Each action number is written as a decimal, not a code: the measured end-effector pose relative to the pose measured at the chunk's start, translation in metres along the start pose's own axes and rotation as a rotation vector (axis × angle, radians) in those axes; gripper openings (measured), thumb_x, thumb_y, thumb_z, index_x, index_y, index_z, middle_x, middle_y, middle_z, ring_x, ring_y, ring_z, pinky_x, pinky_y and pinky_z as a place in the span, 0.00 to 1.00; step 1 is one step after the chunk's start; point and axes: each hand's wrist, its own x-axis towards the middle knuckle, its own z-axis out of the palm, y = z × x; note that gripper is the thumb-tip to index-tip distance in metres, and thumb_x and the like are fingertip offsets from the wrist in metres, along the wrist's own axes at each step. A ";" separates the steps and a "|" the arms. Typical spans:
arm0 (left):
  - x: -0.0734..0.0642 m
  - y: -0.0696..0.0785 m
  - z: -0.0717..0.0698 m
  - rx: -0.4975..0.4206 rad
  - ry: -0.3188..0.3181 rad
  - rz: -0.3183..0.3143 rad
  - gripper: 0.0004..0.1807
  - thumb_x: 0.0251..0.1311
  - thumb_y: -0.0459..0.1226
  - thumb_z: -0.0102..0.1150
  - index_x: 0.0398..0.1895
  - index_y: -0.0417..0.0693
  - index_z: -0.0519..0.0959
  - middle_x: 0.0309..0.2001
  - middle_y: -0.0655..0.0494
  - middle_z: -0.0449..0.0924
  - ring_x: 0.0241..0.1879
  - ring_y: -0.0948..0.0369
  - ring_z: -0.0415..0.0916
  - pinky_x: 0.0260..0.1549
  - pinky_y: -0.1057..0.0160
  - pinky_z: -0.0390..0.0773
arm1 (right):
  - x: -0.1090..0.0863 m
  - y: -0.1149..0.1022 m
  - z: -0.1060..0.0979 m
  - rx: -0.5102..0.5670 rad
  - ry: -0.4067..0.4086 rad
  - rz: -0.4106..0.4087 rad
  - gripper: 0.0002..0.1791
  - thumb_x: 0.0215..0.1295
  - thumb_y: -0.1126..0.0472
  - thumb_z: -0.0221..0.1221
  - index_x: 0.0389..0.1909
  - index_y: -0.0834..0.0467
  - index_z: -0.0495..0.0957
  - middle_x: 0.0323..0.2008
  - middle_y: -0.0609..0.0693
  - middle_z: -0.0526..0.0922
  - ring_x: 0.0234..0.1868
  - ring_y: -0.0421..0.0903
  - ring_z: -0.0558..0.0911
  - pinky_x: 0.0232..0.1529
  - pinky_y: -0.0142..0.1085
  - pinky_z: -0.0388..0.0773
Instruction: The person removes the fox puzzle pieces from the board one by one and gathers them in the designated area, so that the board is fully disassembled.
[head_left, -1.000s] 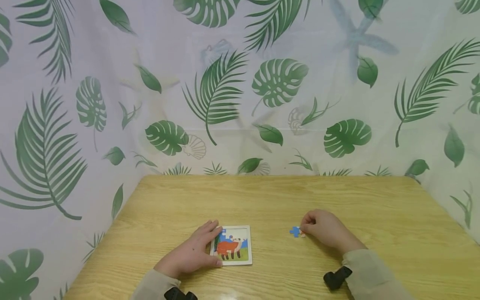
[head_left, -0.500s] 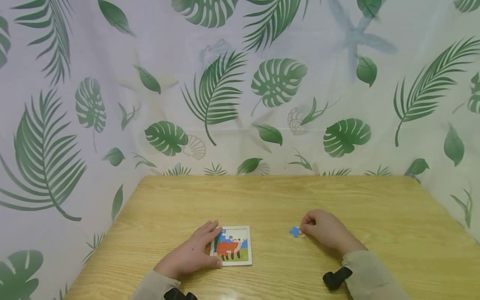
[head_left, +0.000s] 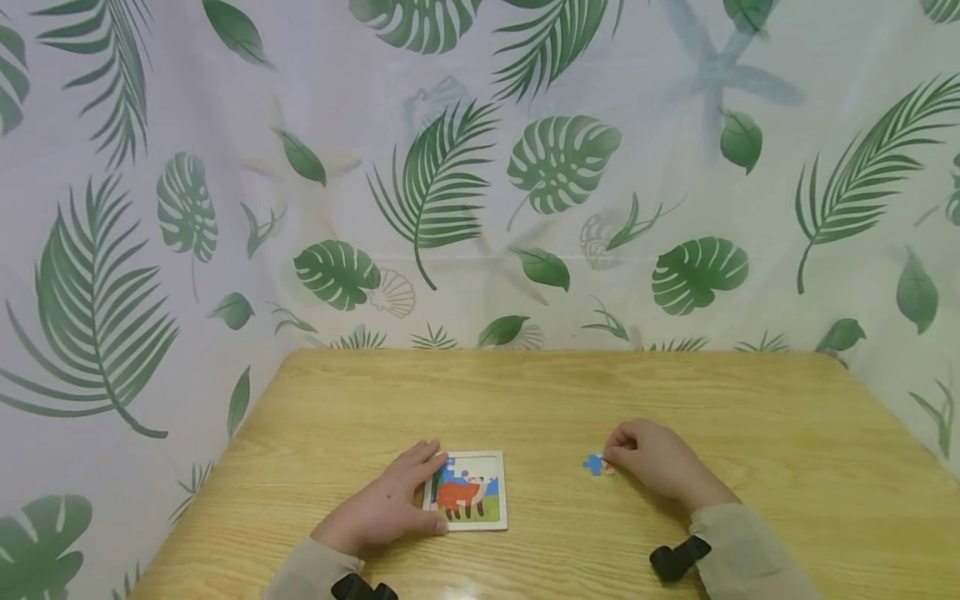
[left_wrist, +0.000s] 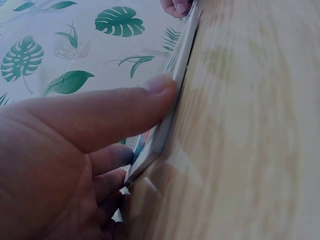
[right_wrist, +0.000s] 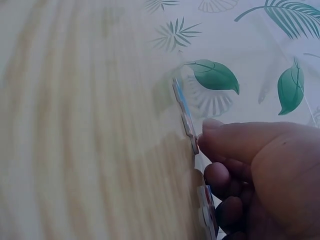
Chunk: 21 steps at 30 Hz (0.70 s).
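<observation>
A small square jigsaw puzzle [head_left: 462, 500] in a white frame lies on the table, showing a red animal with black legs against blue and green. Pale bare space shows in the upper part of its picture. My left hand [head_left: 393, 502] holds the frame's left side, thumb at the near corner and fingers at the far one. To the right, my right hand [head_left: 654, 458] has its thumb and curled fingers at loose puzzle pieces [head_left: 595, 465], one blue, one orange and white. The right wrist view has its thumb tip [right_wrist: 212, 125] against one piece [right_wrist: 185, 115], another piece [right_wrist: 206, 207] below the fingers.
The wood-grain table [head_left: 555, 400] reaches back to a white curtain [head_left: 480, 192] printed with green leaves, which also hangs along the left and right. Black wrist cameras [head_left: 678, 558] sit on both sleeves. Table surface separates the puzzle from the loose pieces.
Both hands, the puzzle and the loose pieces keep their places on the table. The whole head view has shifted slightly.
</observation>
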 end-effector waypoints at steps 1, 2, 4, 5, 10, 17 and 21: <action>0.000 0.000 0.000 0.000 -0.002 -0.002 0.53 0.55 0.54 0.73 0.80 0.48 0.58 0.81 0.53 0.44 0.80 0.49 0.35 0.71 0.35 0.47 | 0.000 0.001 0.000 0.002 -0.003 0.002 0.07 0.71 0.56 0.61 0.33 0.50 0.82 0.30 0.43 0.79 0.32 0.44 0.74 0.38 0.42 0.72; 0.000 0.000 0.000 0.004 -0.002 -0.001 0.53 0.55 0.54 0.73 0.80 0.48 0.58 0.81 0.53 0.44 0.80 0.49 0.35 0.71 0.36 0.47 | 0.001 0.001 0.000 0.005 -0.005 0.005 0.07 0.72 0.55 0.61 0.33 0.50 0.82 0.30 0.43 0.80 0.32 0.44 0.74 0.39 0.42 0.72; 0.000 0.000 -0.001 -0.002 -0.002 -0.005 0.53 0.55 0.53 0.73 0.80 0.48 0.58 0.81 0.53 0.44 0.80 0.49 0.35 0.71 0.36 0.47 | 0.001 0.002 0.000 0.002 -0.004 0.002 0.07 0.72 0.55 0.61 0.33 0.49 0.82 0.31 0.43 0.80 0.33 0.43 0.75 0.39 0.42 0.73; 0.000 0.000 -0.001 -0.004 0.001 -0.006 0.53 0.54 0.53 0.74 0.80 0.48 0.58 0.81 0.52 0.44 0.80 0.49 0.35 0.71 0.36 0.47 | 0.001 0.003 0.000 0.000 0.001 0.002 0.07 0.72 0.54 0.61 0.33 0.49 0.82 0.32 0.42 0.80 0.33 0.43 0.75 0.40 0.43 0.73; 0.000 0.000 -0.002 -0.015 0.010 -0.003 0.53 0.54 0.52 0.74 0.80 0.48 0.58 0.81 0.52 0.45 0.80 0.50 0.36 0.71 0.36 0.48 | 0.002 0.003 0.000 0.008 0.018 0.008 0.07 0.72 0.52 0.61 0.35 0.49 0.83 0.34 0.42 0.82 0.37 0.43 0.77 0.43 0.45 0.74; 0.000 0.001 -0.003 -0.007 0.003 0.008 0.53 0.54 0.52 0.74 0.80 0.46 0.58 0.81 0.50 0.45 0.80 0.49 0.36 0.71 0.36 0.49 | -0.001 0.001 -0.003 0.140 0.013 0.053 0.13 0.73 0.51 0.59 0.48 0.55 0.83 0.39 0.46 0.83 0.37 0.45 0.78 0.38 0.42 0.77; 0.001 0.002 -0.002 -0.008 0.008 0.006 0.55 0.54 0.51 0.75 0.80 0.45 0.57 0.81 0.49 0.45 0.80 0.49 0.36 0.71 0.36 0.48 | -0.005 -0.004 -0.006 0.217 0.034 0.075 0.16 0.74 0.52 0.59 0.52 0.60 0.81 0.42 0.51 0.83 0.32 0.47 0.77 0.32 0.41 0.77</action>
